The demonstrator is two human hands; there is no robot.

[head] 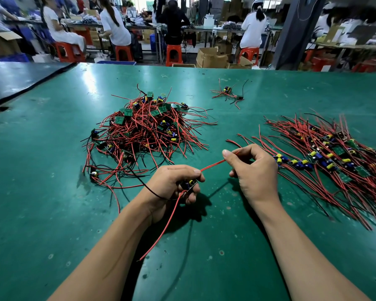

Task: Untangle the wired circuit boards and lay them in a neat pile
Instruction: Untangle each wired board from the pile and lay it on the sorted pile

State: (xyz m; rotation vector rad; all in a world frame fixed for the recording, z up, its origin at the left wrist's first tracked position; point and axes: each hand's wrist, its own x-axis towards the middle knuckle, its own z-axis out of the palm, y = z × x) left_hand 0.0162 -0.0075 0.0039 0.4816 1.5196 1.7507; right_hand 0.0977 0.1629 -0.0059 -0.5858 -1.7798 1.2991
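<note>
left hand point(174, 185) fingers curled round board point(189, 185) above green table point(226, 246), right hand point(251, 168) pinching its red wire point(212, 165) taut, tangled heap point(143, 129) behind left, sorted pile point(326, 157) at right

Curled fingers of the left hand point(174, 185) cover most of a board point(190, 184) (only a yellow part and a dark corner show). A red wire point(213, 165) passes behind the fingers of the right hand point(252, 168), where its end cannot be made out. The pile point(326, 157) at the table's point(52, 148) right edge is cut off by the frame. Boards deep in the heap point(143, 127) lie buried under wires. The cluster point(227, 93) near the far edge is too small to count. Workers point(115, 25) beyond are blurred.
</note>
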